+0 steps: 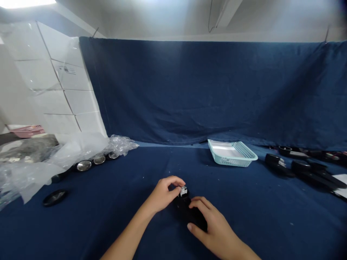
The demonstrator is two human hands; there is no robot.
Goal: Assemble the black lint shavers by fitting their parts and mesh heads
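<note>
A black elongated part lies on the blue cloth near the bottom middle, with a small white piece at its far end. The thumb and fingers of my left hand close on the white piece from the left. My right hand grips the near, wider end of the black part, its thumb on the near side and its fingers over the top. The underside of the black part is hidden.
A light blue basket holding something white stands behind, right of centre. Several black parts lie at the right. Clear plastic wrap, round shiny pieces and a black oval part lie at the left. A blue curtain hangs behind.
</note>
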